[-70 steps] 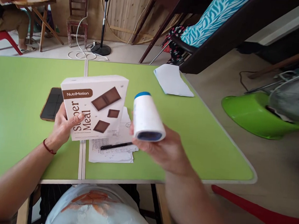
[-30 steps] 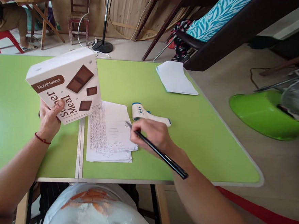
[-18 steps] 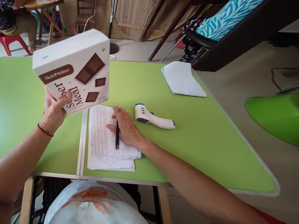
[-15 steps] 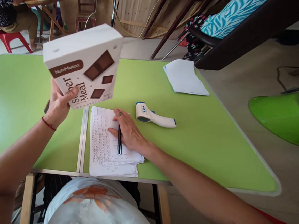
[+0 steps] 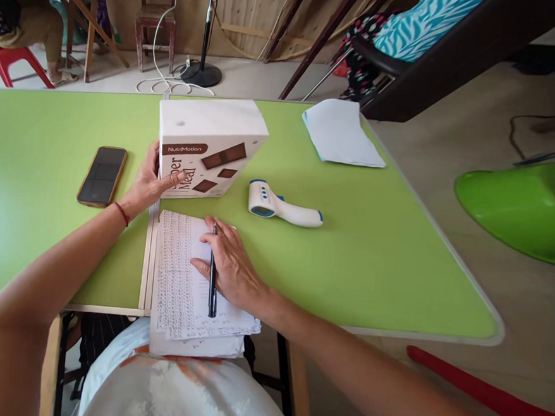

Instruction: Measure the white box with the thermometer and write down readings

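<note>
My left hand (image 5: 152,181) grips the left side of a white NutriMotion meal box (image 5: 212,122) printed with brown chocolate pieces, its thumb across the front. The box is upright at the middle of the green table, just beyond the papers; whether its base touches the table I cannot tell. My right hand (image 5: 229,258) rests on a stack of handwritten papers (image 5: 175,277), with a black pen (image 5: 213,279) held between thumb and fingers. The lower edge of the stack reaches past the table's near edge. Right of the box lies a white and blue infrared thermometer (image 5: 284,207).
A phone in a brown case (image 5: 102,177) lies left of my left hand. Folded white sheets (image 5: 342,133) sit at the table's far right. Beyond the green table (image 5: 372,272) stand a fan base (image 5: 201,74), a wooden chair (image 5: 156,19) and a seated person (image 5: 22,13).
My left hand has brought the box down and to the right, uncovering the phone. The papers and my right hand have slid toward me, over the near edge.
</note>
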`<state>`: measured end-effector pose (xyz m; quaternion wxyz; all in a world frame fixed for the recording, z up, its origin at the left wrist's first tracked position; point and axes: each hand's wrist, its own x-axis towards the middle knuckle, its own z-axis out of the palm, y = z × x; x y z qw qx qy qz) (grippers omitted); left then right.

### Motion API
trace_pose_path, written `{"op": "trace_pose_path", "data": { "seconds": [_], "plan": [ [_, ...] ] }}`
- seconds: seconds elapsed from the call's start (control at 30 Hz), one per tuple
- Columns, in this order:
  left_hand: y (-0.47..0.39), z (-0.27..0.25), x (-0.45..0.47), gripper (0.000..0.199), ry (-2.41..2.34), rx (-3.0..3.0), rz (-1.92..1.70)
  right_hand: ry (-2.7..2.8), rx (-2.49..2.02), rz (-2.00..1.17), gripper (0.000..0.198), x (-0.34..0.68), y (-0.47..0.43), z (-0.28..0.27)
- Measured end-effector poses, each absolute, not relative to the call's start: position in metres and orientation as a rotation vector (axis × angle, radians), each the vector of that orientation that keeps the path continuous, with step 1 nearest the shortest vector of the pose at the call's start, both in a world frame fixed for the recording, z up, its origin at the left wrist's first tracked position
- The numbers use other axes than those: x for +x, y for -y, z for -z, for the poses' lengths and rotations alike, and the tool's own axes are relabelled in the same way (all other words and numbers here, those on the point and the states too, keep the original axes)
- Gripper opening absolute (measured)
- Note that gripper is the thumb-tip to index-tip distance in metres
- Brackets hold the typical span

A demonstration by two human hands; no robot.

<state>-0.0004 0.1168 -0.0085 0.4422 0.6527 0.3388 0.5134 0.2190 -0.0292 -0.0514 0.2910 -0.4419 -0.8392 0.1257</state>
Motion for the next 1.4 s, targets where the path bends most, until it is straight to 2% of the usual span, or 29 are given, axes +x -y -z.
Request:
{"op": "trace_pose_path", "data": {
  "seconds": [0.13,0.2,0.27,0.3,0.33,0.43,0.47,0.5,0.57,0.73,0.83,0.97,1.1,1.4],
  "plan": [
    [-0.089,0.009,-0.015,0.075,-1.272,1.729,-1.276,2.158,-1.089,-0.313,0.022,0.227,0.023,0.037],
    [-0.062,0.004,-0.018,0.06,-1.474,1.826,-1.277,2.048,-1.072,-0.262,0.019,0.248,0.008,0.025],
    [-0.028,-0.007,-0.018,0.044,-1.372,2.103,-1.091,1.916,-1.169,-0.133,0.024,0.28,-0.014,0.014],
    [-0.01,-0.014,-0.018,0.04,-1.223,2.242,-0.888,1.88,-1.28,-0.098,0.029,0.298,-0.027,0.011],
    [0.008,-0.021,-0.018,0.047,-1.084,2.352,-0.682,1.844,-1.405,-0.112,0.034,0.315,-0.038,0.009],
    [0.055,-0.038,-0.026,0.115,-0.729,2.637,-0.148,1.743,-1.699,-0.504,0.042,0.353,-0.061,0.013],
    [0.067,-0.04,-0.03,0.127,-0.718,2.693,-0.059,1.735,-1.712,-0.571,0.04,0.359,-0.064,0.017],
    [0.077,-0.04,-0.035,0.126,-0.749,2.749,0.013,1.74,-1.713,-0.623,0.039,0.362,-0.065,0.02],
    [0.09,-0.037,-0.043,0.104,-0.83,2.912,0.087,1.803,-1.702,-0.611,0.036,0.362,-0.066,0.025],
    [0.098,-0.019,-0.037,0.061,-0.81,3.058,-0.046,1.906,-1.706,-0.546,0.031,0.344,-0.07,0.025],
    [0.098,-0.011,-0.026,0.044,-0.741,3.047,-0.166,1.952,-1.632,-0.504,0.03,0.334,-0.077,0.025],
    [0.094,-0.011,-0.019,0.034,-0.716,2.958,-0.395,2.0,-1.558,-0.454,0.032,0.326,-0.085,0.029],
    [0.086,-0.017,-0.021,0.037,-0.71,2.823,-0.539,1.992,-1.52,-0.473,0.03,0.321,-0.088,0.033],
    [0.086,-0.005,-0.021,0.033,-0.727,2.835,-0.34,1.892,-1.465,-0.427,0.029,0.313,-0.083,0.039]
  ]
}}
